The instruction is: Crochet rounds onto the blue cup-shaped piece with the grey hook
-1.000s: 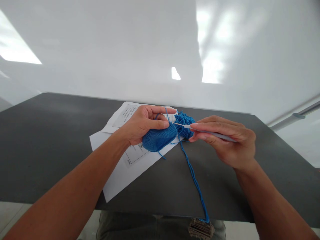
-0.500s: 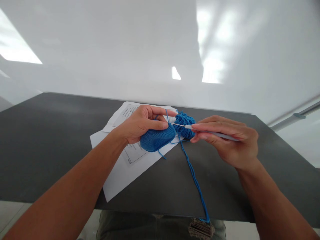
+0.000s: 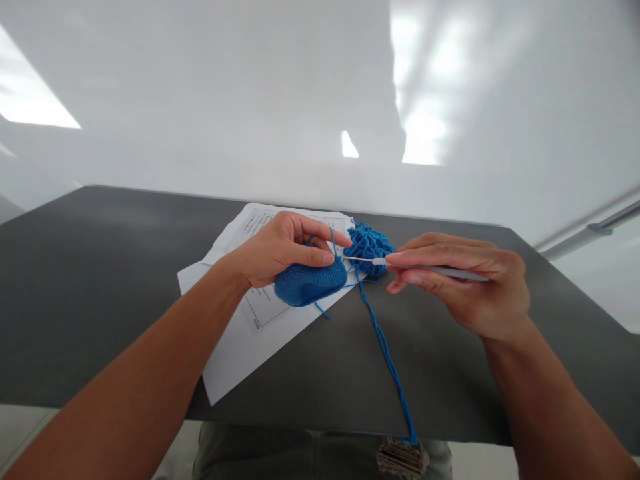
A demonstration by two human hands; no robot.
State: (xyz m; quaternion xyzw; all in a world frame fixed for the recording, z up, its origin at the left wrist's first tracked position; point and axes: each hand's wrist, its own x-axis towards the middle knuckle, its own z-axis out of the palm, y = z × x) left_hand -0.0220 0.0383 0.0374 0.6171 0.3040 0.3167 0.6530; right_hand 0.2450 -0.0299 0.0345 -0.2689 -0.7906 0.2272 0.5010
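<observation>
My left hand (image 3: pixel 295 247) pinches the upper edge of a blue crocheted piece (image 3: pixel 310 285), rounded and cupped in shape. A strand of blue yarn runs over its raised index finger. Between thumb and fingers of my right hand (image 3: pixel 460 273) lies a crochet hook (image 3: pixel 425 268) with a pale grey handle, held like a pencil. Its thin metal shaft points left, and the tip meets the piece's edge close to my left thumb. Just behind the shaft sits a loose tangle of blue yarn (image 3: pixel 369 245).
Printed paper sheets (image 3: pixel 240 360) lie under my left hand and the crocheted piece. From the tangle, doubled yarn strands (image 3: pixel 385 340) trail over the dark table (image 3: pixel 100 287) and past its front edge. A glossy white wall (image 3: pixel 225 100) rises behind the table.
My right hand and the hook have shifted slightly right and down, showing more shaft. My left hand and the crocheted piece have moved a little left.
</observation>
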